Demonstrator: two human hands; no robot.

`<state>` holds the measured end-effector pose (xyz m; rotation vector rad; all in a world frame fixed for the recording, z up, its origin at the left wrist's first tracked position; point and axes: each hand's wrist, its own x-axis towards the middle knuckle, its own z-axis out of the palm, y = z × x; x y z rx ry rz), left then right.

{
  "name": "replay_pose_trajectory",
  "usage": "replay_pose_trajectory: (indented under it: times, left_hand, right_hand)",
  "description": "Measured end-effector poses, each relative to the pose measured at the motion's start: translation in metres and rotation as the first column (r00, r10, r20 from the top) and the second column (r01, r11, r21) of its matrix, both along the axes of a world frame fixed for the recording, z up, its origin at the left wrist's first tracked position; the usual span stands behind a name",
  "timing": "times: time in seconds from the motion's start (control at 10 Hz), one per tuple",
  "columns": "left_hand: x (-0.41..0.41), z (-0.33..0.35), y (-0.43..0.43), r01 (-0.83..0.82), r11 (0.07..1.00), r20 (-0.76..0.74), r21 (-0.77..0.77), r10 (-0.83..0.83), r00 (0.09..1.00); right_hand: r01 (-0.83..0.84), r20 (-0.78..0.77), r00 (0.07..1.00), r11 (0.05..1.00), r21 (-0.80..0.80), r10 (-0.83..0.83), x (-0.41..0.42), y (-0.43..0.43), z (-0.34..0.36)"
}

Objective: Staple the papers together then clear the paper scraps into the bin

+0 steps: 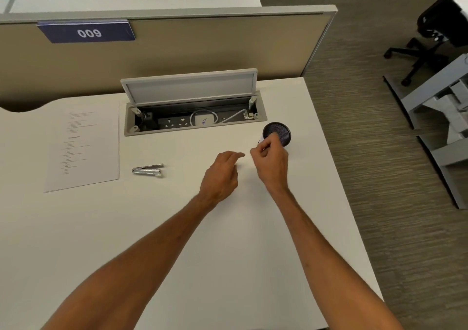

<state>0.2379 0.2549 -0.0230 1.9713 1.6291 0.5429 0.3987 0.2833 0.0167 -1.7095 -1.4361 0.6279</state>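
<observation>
Scraps seem nearly gone from the white desk [177, 228] — the right hand [271, 164] pinches a white paper scrap [263, 143] at the rim of the small black mesh bin [281, 132] near the right edge, presumably to drop it in. Left hand [221, 175] hovers just beside it, fingers loosely curled, holding nothing I can see. Printed papers [86, 147] lie flat toward the left edge, the metal stapler [148, 170] just beside them — set aside, I'd judge.
</observation>
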Motion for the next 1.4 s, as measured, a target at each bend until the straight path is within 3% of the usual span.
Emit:
replay_pose_trajectory:
  times: [0.1,0.2,0.4,0.6,0.8,1.1,1.3,1.4]
  left_hand:
    - [0.014,0.009,0.013,0.046,0.999,-0.024,0.012,-0.045,0.999]
    - [0.028,0.018,0.023,0.023,0.999,-0.013,0.027,-0.023,1.000]
    - [0.051,0.029,0.046,0.002,0.995,0.011,0.104,-0.003,1.000]
    - [0.060,0.029,0.059,0.170,0.982,-0.084,0.088,-0.162,0.983]
    - [0.060,0.026,0.054,0.182,0.981,-0.104,0.064,-0.174,0.979]
    - [0.047,0.034,0.033,0.137,0.990,-0.138,0.044,-0.130,0.982]
    - [0.032,0.044,0.000,0.111,0.991,-0.124,0.070,-0.102,0.987]
    - [0.013,0.042,-0.027,0.068,0.994,-0.128,0.083,-0.057,0.990]
  right_hand:
    - [0.100,-0.028,0.995,0.995,0.026,-0.099,0.027,0.021,0.019]
    - [0.118,0.037,0.992,0.993,-0.020,-0.117,0.054,0.047,0.023]
    - [0.047,0.272,0.962,0.984,-0.173,0.002,0.072,0.069,0.020]
    - [0.048,0.327,0.945,0.978,-0.202,0.021,0.073,0.069,0.018]
    - [0.032,0.286,0.958,0.984,-0.174,0.019,0.072,0.062,0.016]
    - [-0.004,0.238,0.971,1.000,0.016,0.000,0.061,0.036,0.021]
    - [0.022,0.328,0.944,1.000,-0.004,-0.019,0.044,0.003,0.022]
    - [-0.068,0.443,0.896,0.996,0.063,0.034,0.021,-0.027,0.011]
